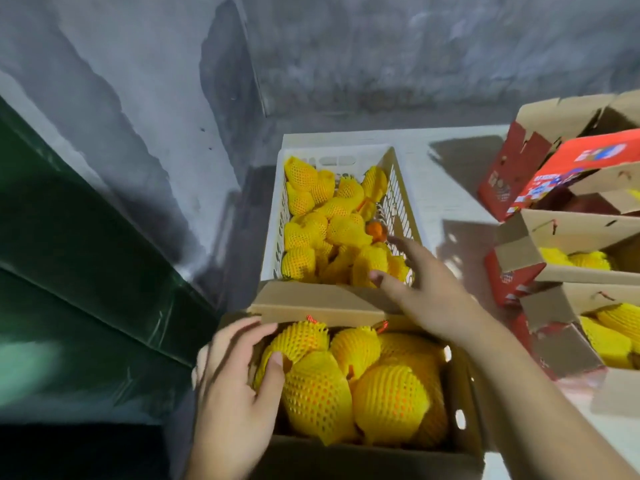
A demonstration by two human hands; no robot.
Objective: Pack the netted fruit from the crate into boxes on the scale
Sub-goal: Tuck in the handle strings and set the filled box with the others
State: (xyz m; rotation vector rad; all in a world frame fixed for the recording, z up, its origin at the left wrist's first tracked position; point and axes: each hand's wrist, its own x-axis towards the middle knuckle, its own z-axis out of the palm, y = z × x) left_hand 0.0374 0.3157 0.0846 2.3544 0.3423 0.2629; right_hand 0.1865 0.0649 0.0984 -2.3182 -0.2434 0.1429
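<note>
1. Yellow foam-net sleeves on every fruit. Nearest: open cardboard box [464,403], already well filled with netted fruit [388,400]. No scale visible under it; it may be hidden.
2. Left hand [235,393] at the box's left edge, fingers loosely curved over one netted fruit [298,337], thumb pressing on the net. It looks like steadying or tucking, not a full grasp.
3. Right hand [429,289] reaches over the box's far flap [318,301] into the crate, fingers spread and mostly straight, tips at a netted fruit [370,261] by the near right corner. Nothing held yet.
4. White plastic slotted crate [273,233] just beyond the box, about half full of netted fruit. One bare orange fruit [376,229] shows with no net.
5. Handling, judged: the fruit seems round, firm and moderately heavy. The net is soft, springy and grippy, but can slide off the fruit. Best to cup the whole body with palm and fingers, not pinch the net's loose end. Bruising is possible if dropped.
6. Far right: more red-printed cartons [519,271] on the white table [443,188], some holding netted fruit.
</note>
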